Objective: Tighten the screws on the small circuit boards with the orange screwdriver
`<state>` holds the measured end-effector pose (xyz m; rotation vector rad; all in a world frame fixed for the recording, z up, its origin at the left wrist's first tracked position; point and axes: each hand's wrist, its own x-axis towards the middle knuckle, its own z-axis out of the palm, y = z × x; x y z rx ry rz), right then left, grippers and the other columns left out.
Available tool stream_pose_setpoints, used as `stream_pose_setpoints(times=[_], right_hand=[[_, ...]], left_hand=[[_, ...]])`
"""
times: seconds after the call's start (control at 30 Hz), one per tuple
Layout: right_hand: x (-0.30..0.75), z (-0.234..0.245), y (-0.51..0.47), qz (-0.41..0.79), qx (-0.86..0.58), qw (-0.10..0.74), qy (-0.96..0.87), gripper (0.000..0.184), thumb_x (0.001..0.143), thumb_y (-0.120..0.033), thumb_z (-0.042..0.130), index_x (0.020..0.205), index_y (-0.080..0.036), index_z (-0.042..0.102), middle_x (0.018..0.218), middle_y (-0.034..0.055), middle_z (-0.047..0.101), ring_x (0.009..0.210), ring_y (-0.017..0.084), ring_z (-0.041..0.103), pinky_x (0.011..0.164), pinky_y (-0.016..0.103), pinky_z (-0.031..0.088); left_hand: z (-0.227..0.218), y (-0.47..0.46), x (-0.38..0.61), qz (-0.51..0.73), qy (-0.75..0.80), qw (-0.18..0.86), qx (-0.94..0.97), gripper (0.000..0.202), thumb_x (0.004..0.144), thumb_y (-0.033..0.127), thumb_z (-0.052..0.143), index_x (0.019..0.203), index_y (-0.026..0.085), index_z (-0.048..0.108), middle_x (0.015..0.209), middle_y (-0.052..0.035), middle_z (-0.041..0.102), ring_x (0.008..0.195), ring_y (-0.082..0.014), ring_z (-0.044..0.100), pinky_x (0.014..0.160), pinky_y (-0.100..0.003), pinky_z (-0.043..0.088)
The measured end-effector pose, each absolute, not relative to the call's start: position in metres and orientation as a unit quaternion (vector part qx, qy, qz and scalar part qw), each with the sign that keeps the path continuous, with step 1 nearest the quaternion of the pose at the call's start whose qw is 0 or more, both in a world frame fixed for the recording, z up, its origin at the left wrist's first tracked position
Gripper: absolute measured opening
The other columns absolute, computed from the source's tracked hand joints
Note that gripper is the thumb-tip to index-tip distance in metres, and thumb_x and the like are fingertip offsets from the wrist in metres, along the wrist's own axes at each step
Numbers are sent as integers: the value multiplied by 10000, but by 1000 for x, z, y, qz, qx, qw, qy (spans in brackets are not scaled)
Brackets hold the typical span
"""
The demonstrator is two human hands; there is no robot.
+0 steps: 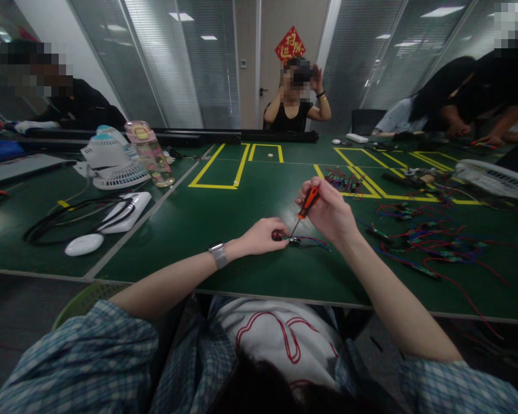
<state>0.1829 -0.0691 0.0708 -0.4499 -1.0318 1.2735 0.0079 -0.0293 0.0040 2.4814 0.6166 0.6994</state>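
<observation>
Between thumb and fingers, my right hand (329,208) grips an orange and black screwdriver (309,202), tilted with its shaft pointing down and left. Its tip meets a small green circuit board (294,240) with red and blue wires trailing right over the table. My left hand (271,236) rests on the green tabletop and pinches the left end of this board, where a dark reddish round part shows by the fingers. The fingertips partly cover that end. A watch with a metal band sits on my left wrist.
Several wired circuit boards (451,253) lie at right, with another cluster (343,179) farther back. At left are a white fan (116,158), a pink-lidded bottle (151,155), a coiled black cable (56,221) and a white mouse (84,245). Yellow tape marks the table. Other people sit around it.
</observation>
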Motion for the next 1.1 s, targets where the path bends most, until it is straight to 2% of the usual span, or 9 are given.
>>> stream_pose_setpoints(times=[0.23, 0.57, 0.7, 0.83, 1.1], right_hand=[[183, 69, -68, 559, -191, 658, -466, 182, 781, -363, 744, 863, -267, 613, 778, -38, 588, 711, 100, 557, 706, 240, 507], [183, 68, -68, 569, -190, 636, -485, 213, 802, -424, 716, 823, -263, 578, 742, -32, 578, 666, 116, 540, 679, 266, 501], [180, 67, -70, 561, -204, 644, -478, 282, 749, -466, 762, 796, -264, 570, 721, -47, 576, 667, 109, 550, 703, 266, 516], [179, 67, -70, 545, -228, 665, -457, 345, 633, -418, 857, 767, -260, 581, 794, -53, 608, 709, 101, 568, 736, 264, 537], [181, 66, -67, 549, -228, 662, -456, 288, 654, -418, 843, 797, -262, 647, 769, -49, 610, 704, 96, 571, 743, 263, 542]], left_hand=[[3, -29, 8, 267, 228, 256, 901, 81, 796, 198, 699, 847, 136, 708, 793, -10, 603, 686, -104, 554, 635, -204, 416], [5, -29, 7, 253, 227, 245, 908, 106, 814, 224, 686, 863, 134, 714, 854, -32, 649, 748, -125, 591, 686, -222, 435], [6, -30, 8, 254, 231, 246, 906, 104, 806, 213, 690, 871, 136, 716, 831, -25, 632, 718, -117, 575, 672, -217, 440], [6, -30, 8, 261, 226, 243, 907, 102, 803, 203, 689, 867, 129, 717, 805, -21, 612, 694, -111, 559, 650, -212, 433], [4, -29, 8, 265, 226, 249, 904, 93, 794, 194, 689, 860, 131, 708, 805, -16, 606, 689, -106, 558, 645, -207, 430]])
